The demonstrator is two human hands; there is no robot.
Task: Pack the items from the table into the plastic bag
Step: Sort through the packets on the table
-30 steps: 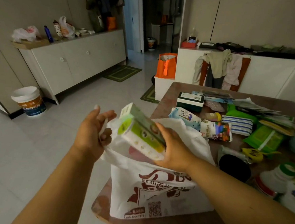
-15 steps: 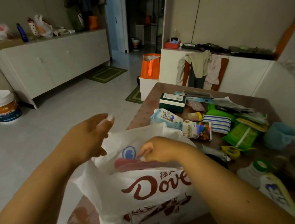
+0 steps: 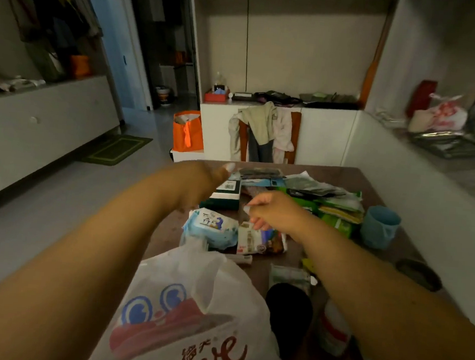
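Observation:
The white plastic bag with red lettering stands at the table's near edge. Both of my arms reach past it over the items. My left hand hovers above the dark green box, fingers apart, holding nothing. My right hand hangs with loosely curled, empty fingers just above a colourful snack packet. A blue wet-wipe pack lies to the left of that packet. Green packets are piled further right.
A blue cup stands at the table's right side, with a dark round lid nearer me. A black round object and a white bottle sit right of the bag. An orange bag stands on the floor beyond the brown table.
The green and white box went into the bag. Both hands left the bag and moved forward over the items on the table. The camera tilted up.

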